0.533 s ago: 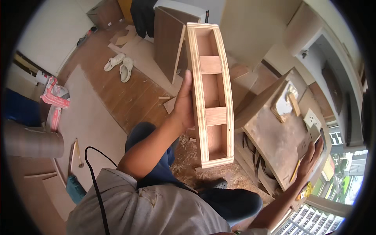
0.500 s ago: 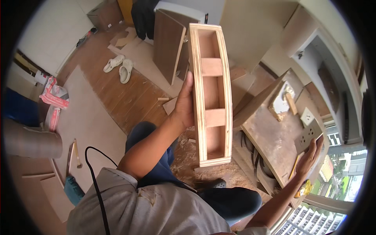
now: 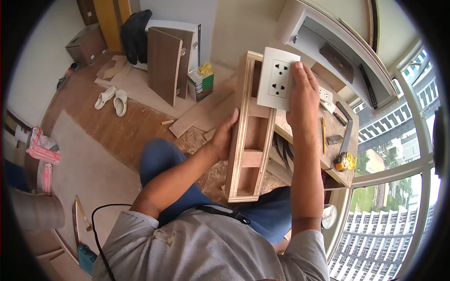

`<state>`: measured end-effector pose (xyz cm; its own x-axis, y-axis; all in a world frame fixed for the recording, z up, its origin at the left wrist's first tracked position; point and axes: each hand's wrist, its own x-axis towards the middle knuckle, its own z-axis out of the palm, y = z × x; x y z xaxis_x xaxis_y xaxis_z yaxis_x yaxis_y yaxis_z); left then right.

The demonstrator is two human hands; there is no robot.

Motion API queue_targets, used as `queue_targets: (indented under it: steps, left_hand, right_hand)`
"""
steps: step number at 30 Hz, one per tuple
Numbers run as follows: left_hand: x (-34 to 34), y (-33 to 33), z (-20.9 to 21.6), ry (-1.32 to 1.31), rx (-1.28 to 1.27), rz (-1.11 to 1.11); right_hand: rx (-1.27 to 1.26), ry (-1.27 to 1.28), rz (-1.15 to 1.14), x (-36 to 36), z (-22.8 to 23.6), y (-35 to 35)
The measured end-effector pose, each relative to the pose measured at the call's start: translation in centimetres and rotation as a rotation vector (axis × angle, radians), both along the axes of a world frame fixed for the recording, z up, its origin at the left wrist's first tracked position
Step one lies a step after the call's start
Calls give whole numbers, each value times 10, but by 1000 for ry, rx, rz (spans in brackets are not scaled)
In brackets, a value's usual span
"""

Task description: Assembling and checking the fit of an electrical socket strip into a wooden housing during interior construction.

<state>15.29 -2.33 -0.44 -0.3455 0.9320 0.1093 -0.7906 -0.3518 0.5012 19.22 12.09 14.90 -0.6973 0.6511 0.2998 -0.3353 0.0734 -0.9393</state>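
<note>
My left hand (image 3: 224,138) grips the left side of a long plywood frame (image 3: 251,161) with a curved side and several open compartments split by crosspieces. The frame is held upright in front of me, slightly tilted. In my right hand (image 3: 304,93) is a white double wall socket (image 3: 280,78), its face toward me. The socket plate lies over the frame's top compartment and hides part of it; whether the two touch, I cannot tell. The right thumb and fingers hold the plate's right edge, while the left fingers are mostly hidden behind the frame.
A workbench (image 3: 344,173) on the right carries a pencil (image 3: 323,135), a yellow tape measure (image 3: 346,161), a metal square (image 3: 347,133) and another white socket (image 3: 325,95). Wood panels (image 3: 164,65) lean beyond a green-and-white box (image 3: 200,84). A hammer (image 3: 83,213) lies at the left; clogs (image 3: 120,103) sit on the floor.
My right hand has picked up the double socket from the bench and brought it left over the frame's upper end. The frame has dropped slightly and tilted. My view has swung right.
</note>
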Motion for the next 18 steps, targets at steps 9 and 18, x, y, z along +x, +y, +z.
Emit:
queue_targets:
  steps: [9,18]
  left_hand:
    - [46,-17,-2,-71,-1,-3]
    - [51,-17,-13,-120,-46,-46]
  right_hand:
    - [65,41,102,15,-48,-5]
    - [-366,83,150,22,-56,-6]
